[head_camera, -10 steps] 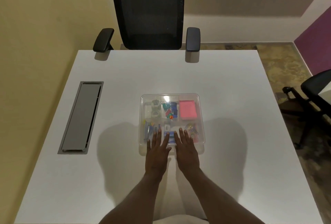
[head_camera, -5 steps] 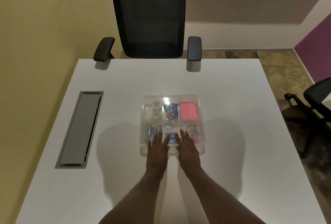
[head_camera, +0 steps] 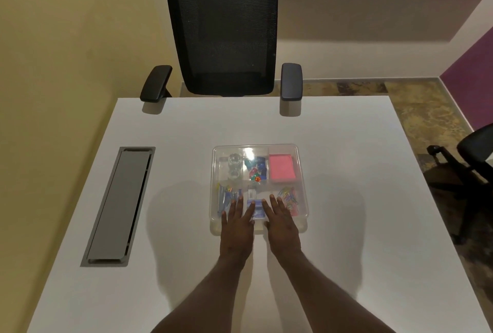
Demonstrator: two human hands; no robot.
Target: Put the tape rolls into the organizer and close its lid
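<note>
A clear plastic organizer (head_camera: 300, 172) sits in the middle of the white table (head_camera: 346, 226), its transparent lid down over the compartments. Two clear tape rolls (head_camera: 234, 166) lie in the far-left compartment, one behind the other. My left hand (head_camera: 237, 222) and my right hand (head_camera: 280, 219) rest flat, palms down and fingers spread, on the near edge of the lid, side by side. Neither hand holds anything.
Under the lid lie a pink sticky-note pad (head_camera: 282, 167), coloured pins (head_camera: 256, 168), blue clips (head_camera: 225, 196) and coloured paper clips (head_camera: 289, 198). A grey cable hatch (head_camera: 117, 206) is set into the table's left. A black office chair (head_camera: 224, 31) stands behind the table; another chair (head_camera: 474, 151) is at right.
Both hands stay flat on the near edge of the lid. The view has tilted upward a little, so the organizer and table appear lower in frame.
</note>
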